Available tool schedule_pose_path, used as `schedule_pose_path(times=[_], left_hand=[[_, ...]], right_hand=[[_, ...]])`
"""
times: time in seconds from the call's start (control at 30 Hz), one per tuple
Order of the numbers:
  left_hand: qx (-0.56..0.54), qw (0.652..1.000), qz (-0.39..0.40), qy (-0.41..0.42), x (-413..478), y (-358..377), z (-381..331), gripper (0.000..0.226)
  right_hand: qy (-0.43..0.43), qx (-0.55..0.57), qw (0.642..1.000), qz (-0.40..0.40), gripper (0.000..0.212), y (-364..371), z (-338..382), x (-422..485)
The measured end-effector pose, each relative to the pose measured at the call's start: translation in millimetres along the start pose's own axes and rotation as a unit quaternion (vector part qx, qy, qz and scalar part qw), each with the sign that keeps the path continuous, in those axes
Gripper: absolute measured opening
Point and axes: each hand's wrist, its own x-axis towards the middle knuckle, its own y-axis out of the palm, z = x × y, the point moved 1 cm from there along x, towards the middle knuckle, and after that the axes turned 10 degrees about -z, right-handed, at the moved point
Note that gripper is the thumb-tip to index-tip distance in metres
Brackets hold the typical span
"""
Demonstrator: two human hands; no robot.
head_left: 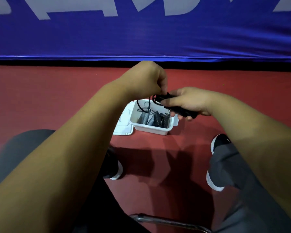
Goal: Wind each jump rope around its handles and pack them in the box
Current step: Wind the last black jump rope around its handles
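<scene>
Handles (191,114) are sitting gripped in the right hand (190,102), above the white box (151,129) on the floor (57,98); the left hand (146,78) is pinching the black cord (137,104), looping it round them. Keeping each turn taut and close is looking wise.

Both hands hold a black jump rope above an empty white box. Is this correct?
Not quite: in the head view the white box holds several wound ropes. The left hand and right hand do hold the black jump rope above it.
</scene>
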Motion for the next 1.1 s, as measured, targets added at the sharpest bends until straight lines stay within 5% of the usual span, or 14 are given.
schedule_pose_path(times=[0.17, 0.53, 0.8, 1.1], left_hand=[[-0.001, 0.999, 0.006, -0.054, -1.1, 8.3, 13.3, 0.019], [-0.13, 0.962, 0.035, -0.239, -7.0, 30.8, 28.7, 0.013], [-0.098, 0.971, 0.001, -0.219, -7.3, 41.2, 23.3, 0.014], [-0.301, 0.937, -0.022, -0.178, -5.2, 44.6, 32.1, 0.024]], right_hand=[[0.013, 0.041, 0.994, -0.104, 0.026, -2.7, -8.4, 14.3], [-0.004, 0.045, 0.991, -0.128, 0.027, -2.9, -3.5, 15.1], [0.023, 0.14, 0.982, -0.124, 0.052, -0.2, 1.0, 7.9], [0.068, 0.217, 0.961, -0.157, 0.054, -3.9, 5.6, 0.9]])
